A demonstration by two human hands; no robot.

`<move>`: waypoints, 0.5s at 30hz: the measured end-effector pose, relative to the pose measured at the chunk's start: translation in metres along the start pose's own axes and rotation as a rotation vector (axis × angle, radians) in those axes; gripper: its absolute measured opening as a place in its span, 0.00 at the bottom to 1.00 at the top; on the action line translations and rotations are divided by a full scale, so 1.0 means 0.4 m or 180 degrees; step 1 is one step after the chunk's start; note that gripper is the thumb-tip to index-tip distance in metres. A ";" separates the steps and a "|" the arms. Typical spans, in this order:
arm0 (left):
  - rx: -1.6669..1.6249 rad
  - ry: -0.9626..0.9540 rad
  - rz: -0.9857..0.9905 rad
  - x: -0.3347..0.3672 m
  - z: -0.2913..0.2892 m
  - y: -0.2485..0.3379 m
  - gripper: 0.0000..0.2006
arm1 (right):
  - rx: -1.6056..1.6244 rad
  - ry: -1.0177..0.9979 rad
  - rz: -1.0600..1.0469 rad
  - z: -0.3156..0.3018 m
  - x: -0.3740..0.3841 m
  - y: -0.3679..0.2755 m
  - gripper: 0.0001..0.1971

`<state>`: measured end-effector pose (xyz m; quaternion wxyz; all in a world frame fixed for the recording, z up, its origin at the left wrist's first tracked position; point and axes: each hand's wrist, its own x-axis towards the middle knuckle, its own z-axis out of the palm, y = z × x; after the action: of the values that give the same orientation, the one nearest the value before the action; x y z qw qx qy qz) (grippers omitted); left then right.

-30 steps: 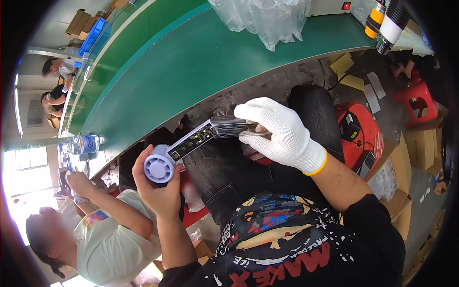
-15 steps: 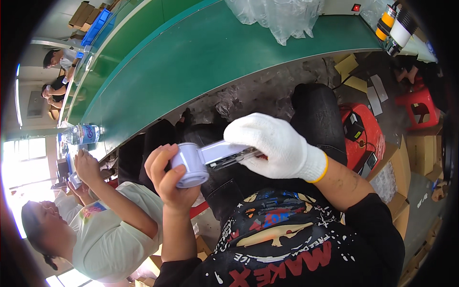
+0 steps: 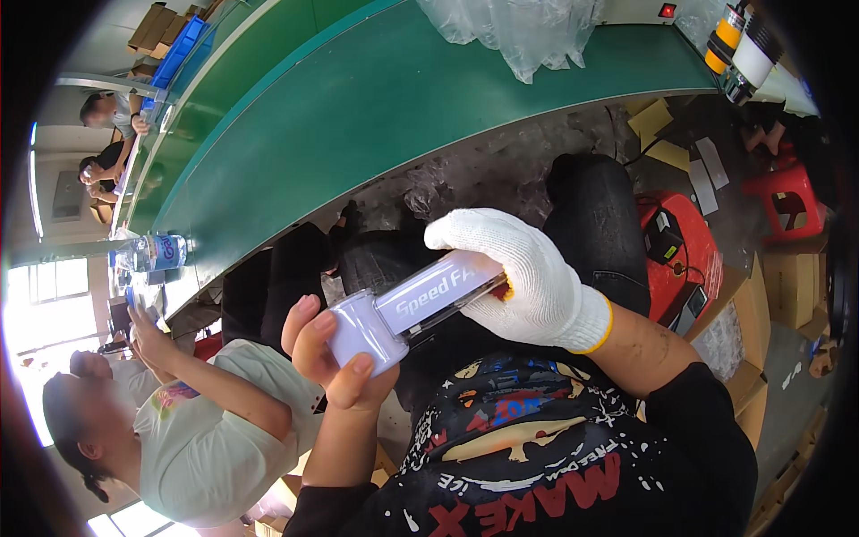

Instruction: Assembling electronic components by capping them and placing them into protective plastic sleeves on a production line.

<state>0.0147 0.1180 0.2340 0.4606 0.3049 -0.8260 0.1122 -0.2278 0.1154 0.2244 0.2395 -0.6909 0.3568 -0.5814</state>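
Observation:
A lilac handheld fan (image 3: 420,300), as its shape suggests, is held between my two hands above my lap. It has a broad rounded head and a long flat handle with pale lettering. A clear plastic edge runs along the handle's lower side. My bare left hand (image 3: 344,362) grips the head, thumb below and fingers at its left side. My right hand (image 3: 528,277), in a white knitted glove with a yellow cuff edge, is closed round the handle's far end and hides it. A small reddish-brown patch shows near the glove's palm.
A long green worktable (image 3: 376,116) curves across ahead, with clear plastic bags (image 3: 519,36) on it. To the left, a co-worker (image 3: 215,430) sits near a water bottle (image 3: 161,252). On the right are a red stool (image 3: 676,251) bearing dark boxes and an open cardboard box (image 3: 747,358).
The fan has been turned: its head now shows a smooth broad face instead of the round end, and the handle's lettering has come into view. My right hand has shifted along the handle.

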 end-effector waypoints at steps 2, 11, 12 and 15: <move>0.0053 0.0076 0.0099 -0.003 0.002 0.001 0.33 | 0.0076 0.0040 0.0042 -0.001 -0.001 0.002 0.29; -0.0482 -0.0924 -0.0585 0.088 -0.013 0.016 0.31 | -0.0298 -0.0676 0.0239 -0.039 0.004 0.010 0.25; -0.0493 -0.0921 -0.0580 0.092 -0.008 0.018 0.31 | 0.0212 -0.1111 0.0768 -0.029 0.003 -0.004 0.23; -0.1810 -0.0773 -0.1463 0.103 -0.002 0.029 0.36 | 0.1301 -0.2003 0.1780 0.004 0.017 -0.052 0.19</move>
<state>-0.0077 0.1109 0.2698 0.4388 0.3533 -0.7828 -0.2644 -0.2212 0.1234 0.2439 0.6147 -0.6497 0.3175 -0.3151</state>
